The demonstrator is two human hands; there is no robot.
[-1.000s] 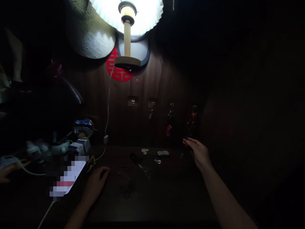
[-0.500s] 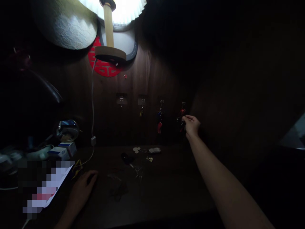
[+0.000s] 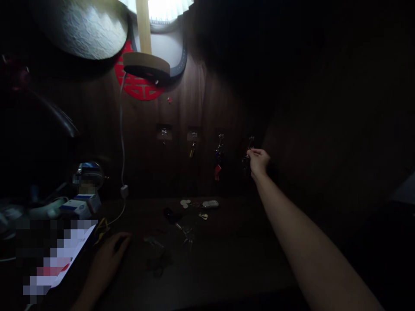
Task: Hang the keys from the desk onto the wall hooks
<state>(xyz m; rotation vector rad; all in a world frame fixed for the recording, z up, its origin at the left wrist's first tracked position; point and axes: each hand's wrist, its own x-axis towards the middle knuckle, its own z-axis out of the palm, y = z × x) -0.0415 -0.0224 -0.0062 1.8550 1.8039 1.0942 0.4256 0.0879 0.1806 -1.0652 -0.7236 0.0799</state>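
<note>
The scene is very dark. My right hand (image 3: 258, 161) is raised to the rightmost wall hook (image 3: 251, 140), its fingers pinched on a bunch of keys (image 3: 246, 164) hanging there. Three more hooks run to the left along the dark wood wall; two carry keys (image 3: 218, 162) and a small key (image 3: 192, 151), and the leftmost hook (image 3: 164, 132) looks bare. My left hand (image 3: 108, 257) rests on the dark table with loosely curled fingers, next to a white paper (image 3: 65, 255). Loose keys and a key fob (image 3: 210, 204) lie on the table between my hands.
A lit lamp (image 3: 145, 47) with a wooden stem stands at the upper left, its white cable (image 3: 122, 142) hanging down the wall. Small boxes (image 3: 79, 205), a shiny round object (image 3: 87, 170) and clutter sit at the left. The right side is black.
My right hand rose from above the table to the rightmost hook and closed on the keys there. The view shifted right and down. My left hand stayed put.
</note>
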